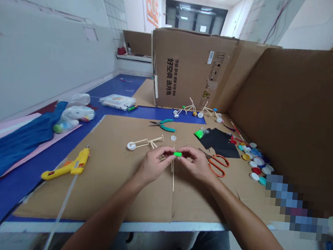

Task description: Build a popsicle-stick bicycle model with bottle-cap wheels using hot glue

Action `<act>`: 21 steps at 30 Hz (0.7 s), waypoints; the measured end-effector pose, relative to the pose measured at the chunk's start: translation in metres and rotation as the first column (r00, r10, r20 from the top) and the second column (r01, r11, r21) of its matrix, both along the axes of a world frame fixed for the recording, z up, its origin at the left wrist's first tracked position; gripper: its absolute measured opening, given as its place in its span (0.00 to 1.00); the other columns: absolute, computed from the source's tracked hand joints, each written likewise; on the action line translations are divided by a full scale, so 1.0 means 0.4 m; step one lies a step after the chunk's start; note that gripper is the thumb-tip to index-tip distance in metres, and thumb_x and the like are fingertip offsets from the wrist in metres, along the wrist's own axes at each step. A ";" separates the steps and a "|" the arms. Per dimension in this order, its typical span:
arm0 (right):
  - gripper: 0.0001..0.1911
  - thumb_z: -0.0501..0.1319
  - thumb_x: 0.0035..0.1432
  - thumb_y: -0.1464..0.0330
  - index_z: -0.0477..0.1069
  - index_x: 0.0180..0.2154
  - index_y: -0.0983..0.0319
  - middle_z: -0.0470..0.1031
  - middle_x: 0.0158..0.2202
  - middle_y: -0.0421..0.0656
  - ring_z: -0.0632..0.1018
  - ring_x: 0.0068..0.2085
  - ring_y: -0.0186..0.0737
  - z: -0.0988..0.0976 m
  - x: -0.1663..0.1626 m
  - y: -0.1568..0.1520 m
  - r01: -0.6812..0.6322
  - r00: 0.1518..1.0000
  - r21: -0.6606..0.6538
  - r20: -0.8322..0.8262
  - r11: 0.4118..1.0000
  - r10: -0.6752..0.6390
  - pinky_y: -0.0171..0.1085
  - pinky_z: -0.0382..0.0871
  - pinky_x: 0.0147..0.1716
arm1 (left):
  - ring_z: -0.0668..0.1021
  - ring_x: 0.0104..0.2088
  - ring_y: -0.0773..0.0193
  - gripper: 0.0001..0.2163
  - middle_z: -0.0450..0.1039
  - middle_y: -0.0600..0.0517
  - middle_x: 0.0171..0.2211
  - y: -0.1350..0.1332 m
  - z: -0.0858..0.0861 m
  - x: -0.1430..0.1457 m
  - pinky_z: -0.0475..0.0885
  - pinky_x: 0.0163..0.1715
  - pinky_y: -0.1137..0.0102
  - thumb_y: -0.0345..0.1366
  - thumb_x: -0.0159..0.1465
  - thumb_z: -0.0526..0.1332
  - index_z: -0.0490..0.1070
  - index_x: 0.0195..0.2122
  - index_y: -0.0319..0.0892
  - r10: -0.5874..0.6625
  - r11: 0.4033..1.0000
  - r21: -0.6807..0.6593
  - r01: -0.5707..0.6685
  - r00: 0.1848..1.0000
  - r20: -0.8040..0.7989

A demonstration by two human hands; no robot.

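Note:
A small bright green piece of what looks like modelling clay [177,154] is pinched between the fingertips of both hands, over the middle of the cardboard mat. My left hand [156,161] closes on its left end, and my right hand [194,162] on its right end. Thin wooden sticks [173,178] lie beneath the fingers. Just beyond my left hand rests a stick frame [145,142] with a white bottle-cap wheel [131,146], partly hidden by the hand. Orange-handled scissors [218,163] lie right beside my right hand.
Teal pliers [166,125] and a translucent cap [173,138] lie ahead. A yellow glue gun [69,166] with a cord is at left. Two stick models [189,108] stand by the cardboard box [189,72]. A green packet [200,133], black sheets [219,142] and several bottle caps [258,161] are rightward.

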State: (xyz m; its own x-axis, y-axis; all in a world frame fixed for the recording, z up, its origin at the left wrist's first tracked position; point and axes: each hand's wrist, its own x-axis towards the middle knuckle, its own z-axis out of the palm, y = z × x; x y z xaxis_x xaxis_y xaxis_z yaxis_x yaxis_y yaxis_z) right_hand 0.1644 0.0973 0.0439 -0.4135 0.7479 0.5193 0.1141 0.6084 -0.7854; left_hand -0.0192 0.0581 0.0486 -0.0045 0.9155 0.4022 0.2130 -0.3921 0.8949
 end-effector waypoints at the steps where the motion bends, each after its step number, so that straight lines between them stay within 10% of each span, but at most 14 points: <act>1: 0.06 0.64 0.59 0.69 0.76 0.40 0.61 0.77 0.33 0.42 0.75 0.32 0.36 0.002 0.000 -0.001 -0.002 1.000 0.011 0.002 1.000 0.002 0.35 0.71 0.33 | 0.79 0.36 0.60 0.05 0.81 0.50 0.36 0.001 -0.001 0.000 0.73 0.40 0.67 0.34 0.60 0.66 0.79 0.37 0.46 0.001 1.000 -0.002 -0.001 1.000 -0.002; 21: 0.12 0.66 0.57 0.67 0.75 0.45 0.61 0.79 0.35 0.43 0.77 0.33 0.36 -0.013 0.003 0.004 -0.015 1.000 -0.040 -0.015 0.999 0.014 0.35 0.72 0.35 | 0.81 0.35 0.64 0.05 0.82 0.51 0.35 0.010 -0.015 -0.006 0.77 0.39 0.70 0.34 0.62 0.65 0.79 0.39 0.43 0.011 0.987 0.159 0.005 0.995 -0.099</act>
State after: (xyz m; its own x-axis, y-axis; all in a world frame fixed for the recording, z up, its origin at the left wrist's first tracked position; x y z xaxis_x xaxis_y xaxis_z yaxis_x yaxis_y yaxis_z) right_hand 0.1655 0.0988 0.0388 -0.4167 0.7625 0.4950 0.0934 0.5775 -0.8110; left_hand -0.0217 0.0622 0.0426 0.0398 0.8402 0.5409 0.2993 -0.5265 0.7958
